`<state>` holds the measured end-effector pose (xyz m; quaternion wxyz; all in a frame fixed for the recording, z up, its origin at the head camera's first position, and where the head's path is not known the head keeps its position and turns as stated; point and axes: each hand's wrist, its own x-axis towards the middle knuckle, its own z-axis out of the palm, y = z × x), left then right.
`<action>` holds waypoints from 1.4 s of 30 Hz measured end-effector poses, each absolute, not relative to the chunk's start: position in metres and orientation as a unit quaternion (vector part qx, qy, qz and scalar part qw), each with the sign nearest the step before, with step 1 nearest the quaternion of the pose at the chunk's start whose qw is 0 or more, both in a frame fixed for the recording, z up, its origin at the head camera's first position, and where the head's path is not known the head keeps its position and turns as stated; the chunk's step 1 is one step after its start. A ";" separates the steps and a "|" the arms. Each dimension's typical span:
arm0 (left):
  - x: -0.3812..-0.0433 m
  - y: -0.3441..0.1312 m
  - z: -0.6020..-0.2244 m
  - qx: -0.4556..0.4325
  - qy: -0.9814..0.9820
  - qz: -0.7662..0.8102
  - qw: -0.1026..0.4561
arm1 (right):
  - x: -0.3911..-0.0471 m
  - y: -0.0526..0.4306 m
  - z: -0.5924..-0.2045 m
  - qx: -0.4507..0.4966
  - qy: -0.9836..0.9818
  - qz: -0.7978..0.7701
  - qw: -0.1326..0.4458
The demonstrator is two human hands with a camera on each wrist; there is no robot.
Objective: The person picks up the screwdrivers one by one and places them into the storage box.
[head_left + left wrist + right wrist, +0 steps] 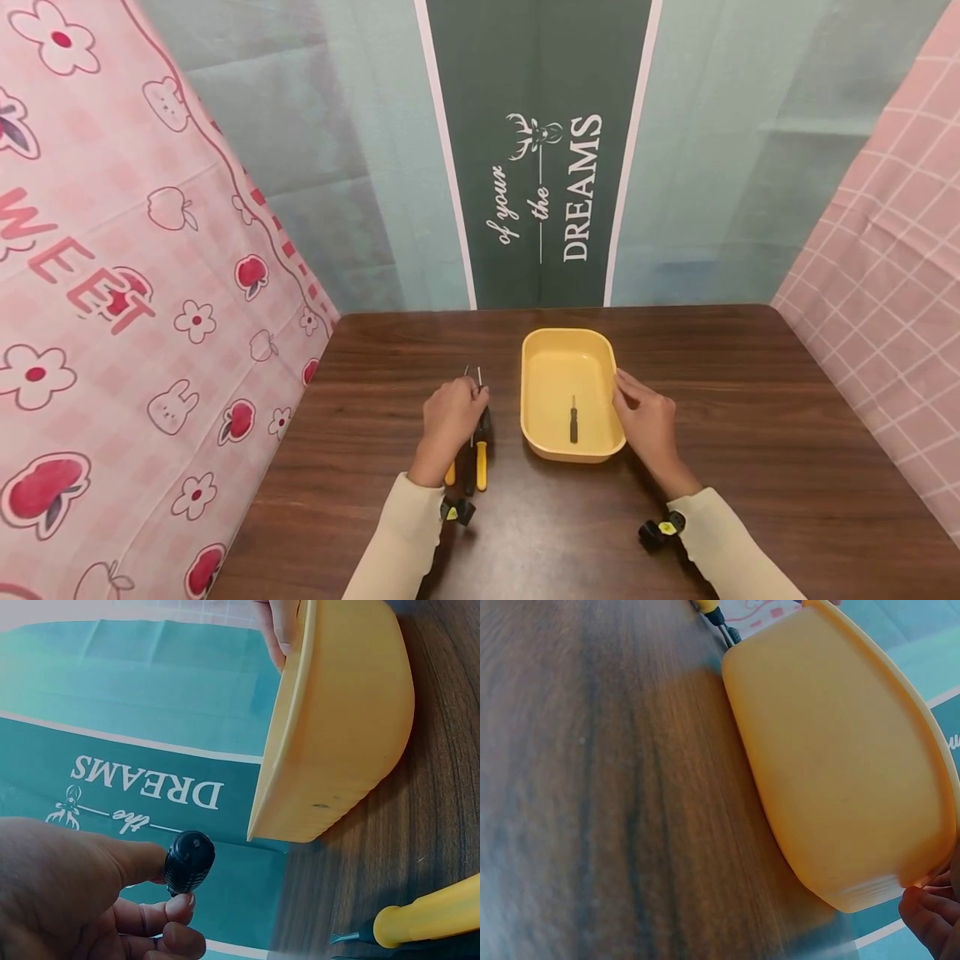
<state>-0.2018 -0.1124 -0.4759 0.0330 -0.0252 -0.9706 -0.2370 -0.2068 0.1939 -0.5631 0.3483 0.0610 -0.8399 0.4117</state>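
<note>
My left hand point(452, 414) pinches a small screwdriver with a black ribbed handle point(189, 859) between thumb and fingers. In the head view its thin metal shaft seems to point away from me, and the hand covers most of it. My right hand point(647, 421) grips the right rim of a yellow plastic basin point(573, 448). Inside the basin lies one small black screwdriver point(573, 425). Under and beside my left hand several tools lie on the table, among them one with a yellow handle point(482, 467); the hand partly hides them.
The dark wood table point(750, 400) runs back to a green and teal curtain point(540, 150) with white lettering. A pink patterned cloth point(150, 292) hangs along the left, and a pink checked cloth point(885, 250) along the right.
</note>
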 end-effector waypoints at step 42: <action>-0.209 -0.086 -0.475 -0.065 -0.976 -0.207 0.020 | -0.210 0.199 -0.562 0.064 -0.846 0.409 0.336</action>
